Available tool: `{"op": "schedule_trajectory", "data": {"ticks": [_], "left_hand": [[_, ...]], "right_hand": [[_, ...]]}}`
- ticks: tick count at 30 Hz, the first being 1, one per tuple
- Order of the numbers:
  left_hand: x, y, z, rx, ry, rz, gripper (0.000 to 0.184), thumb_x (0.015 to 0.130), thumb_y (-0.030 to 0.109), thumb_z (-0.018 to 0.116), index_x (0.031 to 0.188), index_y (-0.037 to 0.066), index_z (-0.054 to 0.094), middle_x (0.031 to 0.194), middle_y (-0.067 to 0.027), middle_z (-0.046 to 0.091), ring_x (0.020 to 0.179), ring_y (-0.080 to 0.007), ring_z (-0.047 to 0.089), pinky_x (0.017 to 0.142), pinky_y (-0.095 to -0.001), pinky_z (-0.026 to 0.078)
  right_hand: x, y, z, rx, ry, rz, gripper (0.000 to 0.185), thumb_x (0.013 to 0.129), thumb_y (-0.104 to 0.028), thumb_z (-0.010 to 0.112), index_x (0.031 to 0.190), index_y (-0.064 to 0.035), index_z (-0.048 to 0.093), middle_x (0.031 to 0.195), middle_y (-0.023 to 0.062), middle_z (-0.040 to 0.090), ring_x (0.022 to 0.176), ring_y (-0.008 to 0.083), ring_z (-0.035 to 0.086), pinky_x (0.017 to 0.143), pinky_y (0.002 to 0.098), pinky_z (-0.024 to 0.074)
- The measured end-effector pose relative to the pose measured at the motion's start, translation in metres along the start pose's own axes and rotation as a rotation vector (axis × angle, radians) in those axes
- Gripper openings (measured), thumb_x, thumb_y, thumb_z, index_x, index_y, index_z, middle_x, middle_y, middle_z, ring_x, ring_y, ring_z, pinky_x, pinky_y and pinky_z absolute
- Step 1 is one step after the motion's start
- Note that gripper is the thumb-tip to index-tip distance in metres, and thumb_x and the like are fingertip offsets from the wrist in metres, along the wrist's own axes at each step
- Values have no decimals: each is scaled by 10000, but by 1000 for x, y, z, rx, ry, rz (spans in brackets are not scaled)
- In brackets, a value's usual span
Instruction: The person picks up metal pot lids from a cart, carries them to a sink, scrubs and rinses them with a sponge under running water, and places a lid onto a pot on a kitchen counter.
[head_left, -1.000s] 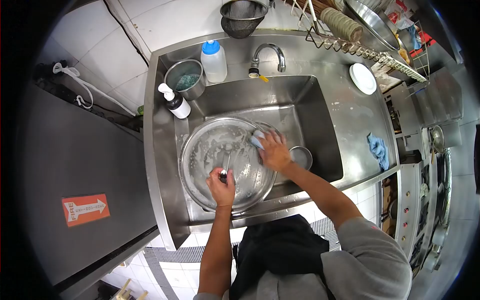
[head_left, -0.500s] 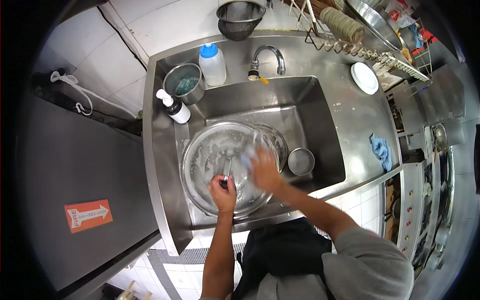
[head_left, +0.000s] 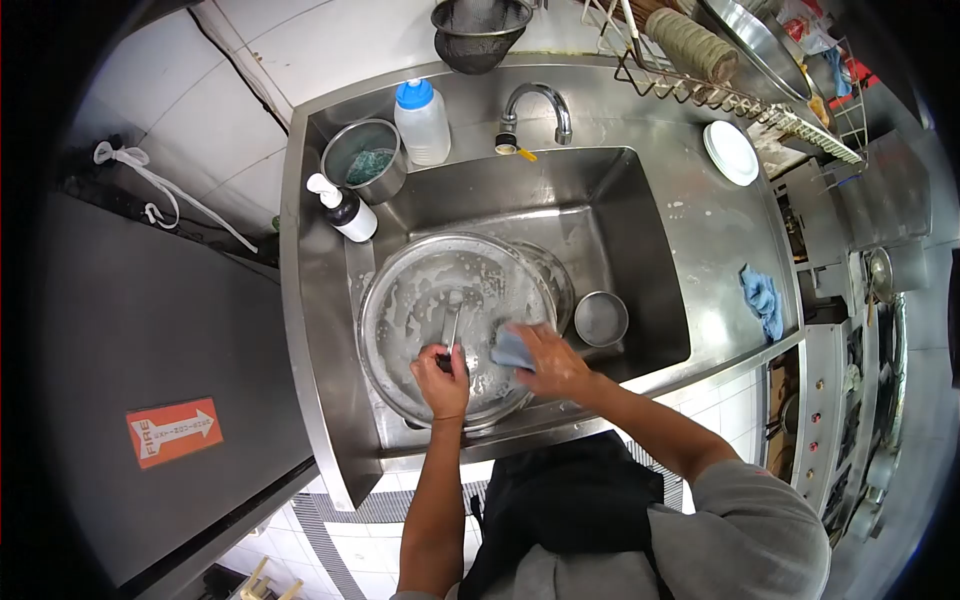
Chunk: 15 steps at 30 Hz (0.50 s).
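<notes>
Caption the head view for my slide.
Left hand on the handle, right hand holding a blue pad over a sudsy lid.

A kitchen, likely commercial — deep steel sink [head_left: 645, 260], mesh strainer [head_left: 480, 45], wire rack [head_left: 692, 92], knobbed range [head_left: 818, 400], fire-extinguisher sign [head_left: 174, 433].

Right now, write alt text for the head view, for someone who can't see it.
The right hand holds a sponge at a soapy lid over a steel sink, while the left hand holds the lid's handle. A tap and a pump bottle stand by the sink.
</notes>
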<state>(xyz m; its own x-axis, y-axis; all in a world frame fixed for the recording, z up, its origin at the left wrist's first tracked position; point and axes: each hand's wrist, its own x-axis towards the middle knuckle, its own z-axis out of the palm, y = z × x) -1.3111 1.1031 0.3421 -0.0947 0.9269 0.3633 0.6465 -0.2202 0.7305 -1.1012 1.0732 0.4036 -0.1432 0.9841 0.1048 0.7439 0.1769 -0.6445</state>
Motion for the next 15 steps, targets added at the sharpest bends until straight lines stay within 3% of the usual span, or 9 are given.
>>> {"op": "schedule_trajectory", "data": {"ticks": [1,2,3,6,7,9,10,13,15], "left_hand": [[1,1,0,0,6,-7,245,835,161,721,942,53,529,912,-132,591,825,-333,497,752,-431,397],[1,2,-1,0,9,-10,245,835,161,721,942,53,529,912,-132,591,825,-333,497,752,-431,397],[1,4,-3,-1,7,-12,242,834,159,722,940,56,529,912,-128,591,824,-329,497,754,-430,396],[1,4,-1,-2,7,-7,238,832,157,723,937,62,532,911,-119,591,822,-321,497,751,-427,397],[1,4,-2,5,6,7,236,831,157,724,936,65,534,909,-113,591,822,-316,497,747,-424,399],[5,7,-3,18,7,11,236,830,156,727,937,68,535,906,-110,590,819,-312,498,740,-420,402],[3,7,-5,27,0,7,236,828,155,729,937,71,537,902,-106,589,817,-309,499,734,-416,405],[3,6,-4,3,17,15,234,827,151,729,936,72,536,905,-105,587,814,-312,499,735,-412,408],[6,7,-4,2,12,-4,234,828,149,728,937,72,536,908,-104,589,814,-313,500,738,-412,409]], "right_hand": [[-5,-8,-9,193,-55,11,586,751,-148,727,1284,-51,504,1224,243,549,1140,418,528,983,431,434],[-8,-18,-16,283,9,169,508,806,-116,687,1273,-27,508,1188,185,602,1152,321,560,993,366,432],[-4,-14,-17,283,7,167,508,806,-116,687,1273,-27,508,1188,185,602,1152,321,560,993,366,432],[20,16,-17,1121,78,510,422,868,-84,617,1269,19,536,1115,123,634,1044,169,572,933,335,455],[26,25,-14,1121,75,507,422,868,-84,617,1269,19,536,1115,123,634,1044,169,572,933,335,455],[37,34,-10,896,97,489,361,902,-87,611,1248,1,555,1112,89,637,1075,197,577,970,327,426],[36,29,0,221,201,50,400,852,-39,637,1241,-8,548,1117,174,608,1089,317,559,993,386,413],[11,5,25,-55,289,-93,525,778,-83,706,1268,-50,520,1139,213,561,1042,407,541,968,446,428],[-9,-13,33,-75,203,-74,569,758,-108,729,1278,-54,506,1164,210,539,1058,402,528,970,454,420]]}}
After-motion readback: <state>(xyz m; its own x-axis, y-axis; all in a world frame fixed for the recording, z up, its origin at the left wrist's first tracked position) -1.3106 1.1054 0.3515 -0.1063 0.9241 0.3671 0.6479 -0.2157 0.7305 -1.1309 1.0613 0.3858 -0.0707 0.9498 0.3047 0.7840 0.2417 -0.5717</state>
